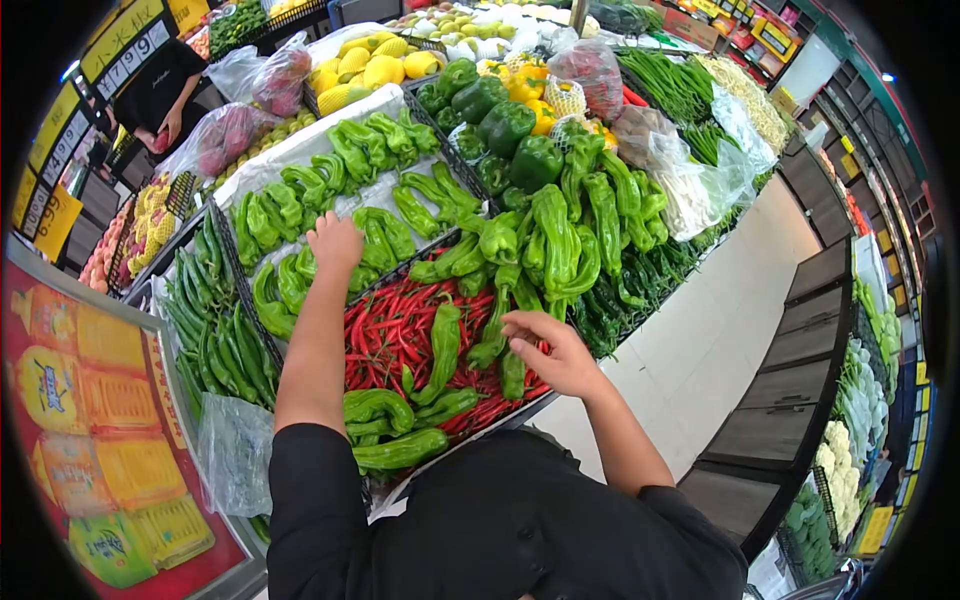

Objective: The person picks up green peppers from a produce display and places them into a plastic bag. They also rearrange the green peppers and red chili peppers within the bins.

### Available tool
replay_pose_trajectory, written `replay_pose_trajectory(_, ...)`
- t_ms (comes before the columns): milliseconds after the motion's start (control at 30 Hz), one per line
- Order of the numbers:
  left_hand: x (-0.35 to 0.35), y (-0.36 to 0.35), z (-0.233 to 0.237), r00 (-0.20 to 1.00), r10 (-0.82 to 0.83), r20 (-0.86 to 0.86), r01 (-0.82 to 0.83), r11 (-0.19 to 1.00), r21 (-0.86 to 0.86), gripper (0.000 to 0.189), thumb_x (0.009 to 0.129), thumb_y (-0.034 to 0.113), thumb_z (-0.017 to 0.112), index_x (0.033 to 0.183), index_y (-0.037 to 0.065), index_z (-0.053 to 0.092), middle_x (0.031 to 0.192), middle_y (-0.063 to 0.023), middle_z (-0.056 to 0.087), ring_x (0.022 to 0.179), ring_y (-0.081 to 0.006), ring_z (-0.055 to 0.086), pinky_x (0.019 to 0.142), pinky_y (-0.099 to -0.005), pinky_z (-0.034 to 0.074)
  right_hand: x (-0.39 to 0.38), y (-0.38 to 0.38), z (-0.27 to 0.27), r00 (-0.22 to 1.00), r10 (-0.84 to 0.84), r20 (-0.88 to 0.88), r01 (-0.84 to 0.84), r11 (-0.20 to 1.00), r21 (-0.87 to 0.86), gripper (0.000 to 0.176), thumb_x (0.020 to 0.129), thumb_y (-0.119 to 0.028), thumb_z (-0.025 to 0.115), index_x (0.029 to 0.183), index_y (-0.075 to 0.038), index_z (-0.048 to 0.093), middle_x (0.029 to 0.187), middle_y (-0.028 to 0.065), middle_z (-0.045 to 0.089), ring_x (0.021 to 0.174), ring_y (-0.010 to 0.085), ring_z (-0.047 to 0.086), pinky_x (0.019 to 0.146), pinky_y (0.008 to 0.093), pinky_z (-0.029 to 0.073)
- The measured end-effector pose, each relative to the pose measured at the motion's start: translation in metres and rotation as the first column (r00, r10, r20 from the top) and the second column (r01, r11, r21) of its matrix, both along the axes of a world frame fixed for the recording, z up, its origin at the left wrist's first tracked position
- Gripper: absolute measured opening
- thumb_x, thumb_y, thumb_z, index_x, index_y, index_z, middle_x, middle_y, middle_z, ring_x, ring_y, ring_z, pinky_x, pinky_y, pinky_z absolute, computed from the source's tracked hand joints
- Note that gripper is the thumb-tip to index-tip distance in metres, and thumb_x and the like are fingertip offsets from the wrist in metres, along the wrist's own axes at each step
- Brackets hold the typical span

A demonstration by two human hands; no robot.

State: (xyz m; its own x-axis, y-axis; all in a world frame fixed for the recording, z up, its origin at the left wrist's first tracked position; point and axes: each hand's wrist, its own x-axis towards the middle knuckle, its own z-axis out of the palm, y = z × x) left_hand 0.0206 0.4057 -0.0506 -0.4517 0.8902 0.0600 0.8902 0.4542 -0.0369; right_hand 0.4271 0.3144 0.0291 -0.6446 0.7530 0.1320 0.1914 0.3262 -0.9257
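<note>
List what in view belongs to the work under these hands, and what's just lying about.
Likely in the work:
- left hand, at the rows of green peppers
- right hand, by the loose green peppers

Seemingly just lying about:
- red chillies
- yellow fruit
- dark bell peppers
- clear bag

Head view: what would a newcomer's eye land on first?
Probably the red chilies, a bright patch near the centre among green peppers. Next, perhaps, the left hand over the peppers beyond them, and the right hand by the chilies' right edge. Yellow fruit stands out at the top.
</note>
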Motion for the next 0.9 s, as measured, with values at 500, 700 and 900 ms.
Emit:
replay_pose_trajectory(500, 0.155, -0.023, 0.059, 0.672, -0.681, 0.290, 0.598, 0.731, 0.330, 0.069, 0.086, 0.047, 0.073, 0.137, 0.004, 0.054, 0.127, -0.0232, 0.059, 0.120, -0.0407, 0.057, 0.102, -0.0484, 0.047, 0.035, 0.015, 0.012, 0.941, -0.198, -0.275, 0.194, 0.980, -0.039, 0.030, 0.097, -0.006, 0.062, 0.126, -0.001, 0.063, 0.109, 0.0060, 0.068, 0.096, 0.0135, 0.062, 0.086, 0.0287, 0.049)
replay_pose_trajectory(700, 0.199, -0.017, 0.090, 0.763, -0.579, 0.287, 0.544, 0.815, 0.197, 0.081, 0.079, 0.058, 0.076, 0.144, 0.017, 0.051, 0.128, -0.0212, 0.057, 0.119, -0.0405, 0.058, 0.099, -0.0491, 0.049, 0.060, -0.009, -0.005, 0.936, -0.209, -0.285, 0.177, 0.975, -0.134, 0.030, 0.098, -0.006, 0.061, 0.127, -0.001, 0.063, 0.107, 0.0043, 0.067, 0.091, 0.0092, 0.061, 0.082, 0.0257, 0.050)
replay_pose_trajectory(900, 0.193, -0.014, 0.081, 0.711, -0.586, 0.389, 0.529, 0.810, 0.253, 0.068, 0.081, 0.055, 0.078, 0.137, 0.021, 0.058, 0.119, -0.0193, 0.057, 0.113, -0.0396, 0.059, 0.097, -0.0476, 0.049, 0.069, -0.026, -0.019, 0.925, -0.269, -0.270, 0.185, 0.936, -0.299, 0.029, 0.099, -0.006, 0.060, 0.128, -0.001, 0.062, 0.111, 0.0046, 0.067, 0.100, 0.0093, 0.062, 0.089, 0.0250, 0.049)
